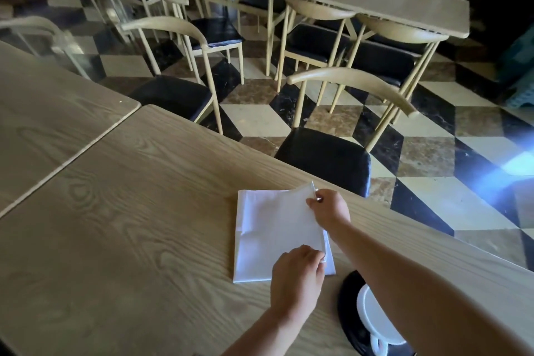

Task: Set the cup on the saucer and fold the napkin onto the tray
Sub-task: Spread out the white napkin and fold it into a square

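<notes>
Checkered marble floor; pale wooden tables; black-seated chairs.

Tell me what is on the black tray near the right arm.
A white round saucer lies on the black tray. The right forearm crosses above both and hides the tray's far part, so whether the cup stands there cannot be told.

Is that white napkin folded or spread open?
Folded: the napkin shows stacked layers along its right edge, where the left hand and right hand pinch it. It lies on the table.
</notes>
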Demonstrator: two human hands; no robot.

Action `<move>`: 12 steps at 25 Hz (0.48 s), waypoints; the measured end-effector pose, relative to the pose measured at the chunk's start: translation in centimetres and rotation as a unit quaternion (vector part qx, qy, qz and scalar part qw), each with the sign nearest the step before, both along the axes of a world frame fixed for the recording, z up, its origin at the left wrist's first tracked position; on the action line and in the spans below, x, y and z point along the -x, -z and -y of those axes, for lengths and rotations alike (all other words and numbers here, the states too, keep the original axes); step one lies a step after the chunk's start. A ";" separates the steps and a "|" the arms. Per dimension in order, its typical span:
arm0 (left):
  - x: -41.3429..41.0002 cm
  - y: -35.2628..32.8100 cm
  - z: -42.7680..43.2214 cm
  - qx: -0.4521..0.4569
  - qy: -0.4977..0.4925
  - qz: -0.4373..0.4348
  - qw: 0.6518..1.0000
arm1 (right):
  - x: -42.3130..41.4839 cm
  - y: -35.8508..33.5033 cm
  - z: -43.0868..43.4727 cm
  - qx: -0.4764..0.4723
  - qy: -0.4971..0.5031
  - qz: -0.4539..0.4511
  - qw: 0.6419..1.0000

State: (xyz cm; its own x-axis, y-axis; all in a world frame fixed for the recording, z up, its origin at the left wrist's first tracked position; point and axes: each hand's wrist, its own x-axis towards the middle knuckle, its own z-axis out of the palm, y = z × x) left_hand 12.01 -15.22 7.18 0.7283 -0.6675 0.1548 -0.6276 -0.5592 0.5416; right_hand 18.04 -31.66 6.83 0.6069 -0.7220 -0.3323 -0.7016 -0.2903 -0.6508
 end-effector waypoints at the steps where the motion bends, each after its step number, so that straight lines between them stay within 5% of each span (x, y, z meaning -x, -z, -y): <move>1: 0.1 0.4 0.4 -0.011 0.007 0.001 1.000 | 0.2 0.3 0.1 -0.002 0.002 -0.002 1.000; 8: -1.1 3.1 -2.1 0.032 -0.006 0.045 0.998 | 2.4 1.6 0.3 0.035 0.001 0.034 0.999; 12: -4.5 5.7 -6.5 -0.045 -0.071 0.075 0.994 | 4.8 2.3 -1.6 0.186 -0.093 0.026 0.978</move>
